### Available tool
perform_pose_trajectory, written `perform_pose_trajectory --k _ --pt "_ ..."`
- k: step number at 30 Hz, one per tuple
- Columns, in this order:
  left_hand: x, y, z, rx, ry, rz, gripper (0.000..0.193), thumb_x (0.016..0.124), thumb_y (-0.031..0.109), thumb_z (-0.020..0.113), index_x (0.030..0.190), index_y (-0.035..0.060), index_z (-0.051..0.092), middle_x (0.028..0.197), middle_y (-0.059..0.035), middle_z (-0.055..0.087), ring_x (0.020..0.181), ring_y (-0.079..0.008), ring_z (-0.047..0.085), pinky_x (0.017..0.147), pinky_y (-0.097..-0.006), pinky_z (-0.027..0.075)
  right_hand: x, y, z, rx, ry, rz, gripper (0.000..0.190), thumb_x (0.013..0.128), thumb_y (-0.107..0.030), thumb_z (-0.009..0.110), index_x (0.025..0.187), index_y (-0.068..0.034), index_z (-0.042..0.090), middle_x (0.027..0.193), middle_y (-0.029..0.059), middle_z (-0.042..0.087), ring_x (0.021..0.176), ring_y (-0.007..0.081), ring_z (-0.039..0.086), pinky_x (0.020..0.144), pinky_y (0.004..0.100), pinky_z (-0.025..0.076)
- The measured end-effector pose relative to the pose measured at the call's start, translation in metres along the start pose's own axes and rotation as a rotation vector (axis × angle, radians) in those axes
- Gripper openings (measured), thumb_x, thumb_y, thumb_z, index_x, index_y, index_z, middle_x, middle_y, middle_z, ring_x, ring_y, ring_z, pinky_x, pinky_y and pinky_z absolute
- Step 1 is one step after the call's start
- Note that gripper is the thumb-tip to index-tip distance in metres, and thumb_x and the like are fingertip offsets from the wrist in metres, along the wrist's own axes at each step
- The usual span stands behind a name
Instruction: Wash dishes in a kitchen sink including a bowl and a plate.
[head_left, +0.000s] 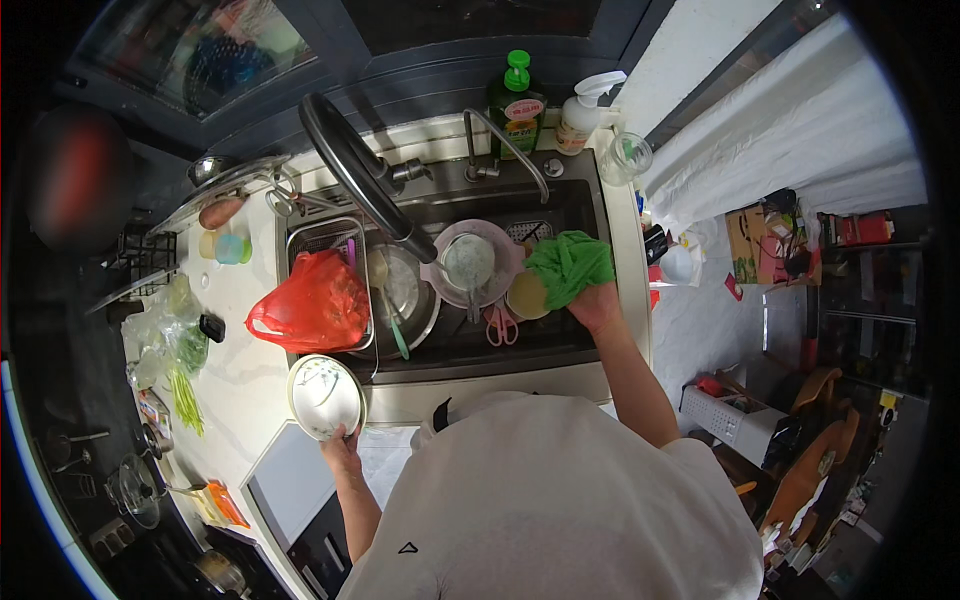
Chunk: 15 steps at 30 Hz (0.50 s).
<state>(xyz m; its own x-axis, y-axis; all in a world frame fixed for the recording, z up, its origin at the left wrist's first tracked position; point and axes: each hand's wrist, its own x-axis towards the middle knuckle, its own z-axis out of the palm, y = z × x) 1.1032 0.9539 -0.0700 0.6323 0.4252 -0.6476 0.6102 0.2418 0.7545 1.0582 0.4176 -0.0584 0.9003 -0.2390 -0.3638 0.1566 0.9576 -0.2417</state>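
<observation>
At the front edge of the counter, my left hand (343, 448) grips the rim of a white patterned bowl (324, 397); a second rim seems to show beneath it. My right hand (598, 306) holds a bunched green cloth (571, 264) over the right side of the dark sink (555, 345). Just left of the cloth is a yellowish bowl (528, 294), partly covered by it. A pink basin (435, 277) with a smaller container (469, 260) inside sits mid-sink. Pink-handled scissors (502, 327) lie in front of it.
A red plastic bag (315, 307) rests on a wire basket (369, 247) at the sink's left. Beside it is a metal pan (424, 319) with a green-handled spoon (397, 334). The black faucet (360, 172) arches over the sink. A green-capped bottle (517, 112) and a spray bottle (579, 120) stand behind.
</observation>
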Motion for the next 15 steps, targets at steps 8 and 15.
perform_pose_trajectory --k 8,15 --pt "-0.012 0.019 0.008 0.673 0.101 0.117 0.057 0.073 0.002 0.07 0.118 -0.0074 0.036 0.096 -0.0217 0.058 0.065 -0.0231 0.064 0.045 -0.0302 0.053 0.0 0.002 -0.002 0.04 -0.038 -0.011 0.045 0.096 -0.039 0.039 0.128 -0.008 0.047 0.13 0.0135 0.051 0.12 0.0297 0.049 0.104 0.0455 0.037" --pt "-0.003 0.017 -0.01 1.054 0.159 0.446 0.063 0.071 0.018 0.076 0.119 -0.0061 0.044 0.093 -0.0203 0.06 0.061 -0.0238 0.061 0.044 -0.0317 0.048 0.0 0.004 0.015 0.054 -0.128 -0.012 0.042 0.098 -0.033 0.037 0.131 -0.008 0.044 0.135 0.0135 0.046 0.125 0.03 0.044 0.107 0.0464 0.033"
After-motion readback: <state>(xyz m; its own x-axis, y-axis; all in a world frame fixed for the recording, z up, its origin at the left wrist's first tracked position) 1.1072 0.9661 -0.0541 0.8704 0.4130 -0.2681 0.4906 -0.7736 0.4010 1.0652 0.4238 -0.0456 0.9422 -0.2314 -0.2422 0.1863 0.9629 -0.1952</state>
